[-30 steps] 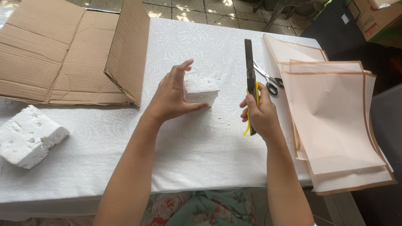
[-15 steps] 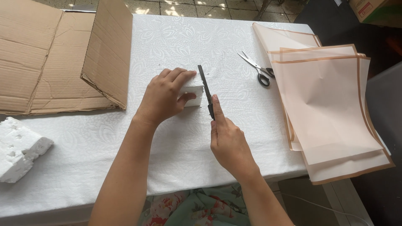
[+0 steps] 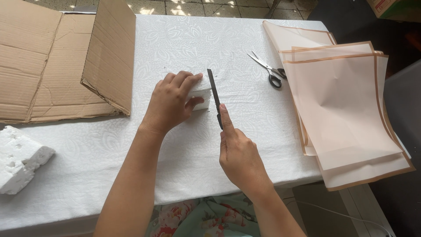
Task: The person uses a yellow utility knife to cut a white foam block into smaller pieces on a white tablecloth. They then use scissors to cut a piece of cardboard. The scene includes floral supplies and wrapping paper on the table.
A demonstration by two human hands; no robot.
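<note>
The right hand [image 3: 240,153], clenched on a black-bladed knife [image 3: 214,94], has brought it in from beside the scissors [image 3: 267,70]; the blade now touches the small white foam block's [image 3: 201,93] right edge — mid-worktop [image 3: 175,44], left hand [image 3: 172,102] grasping it; cut under way.
</note>
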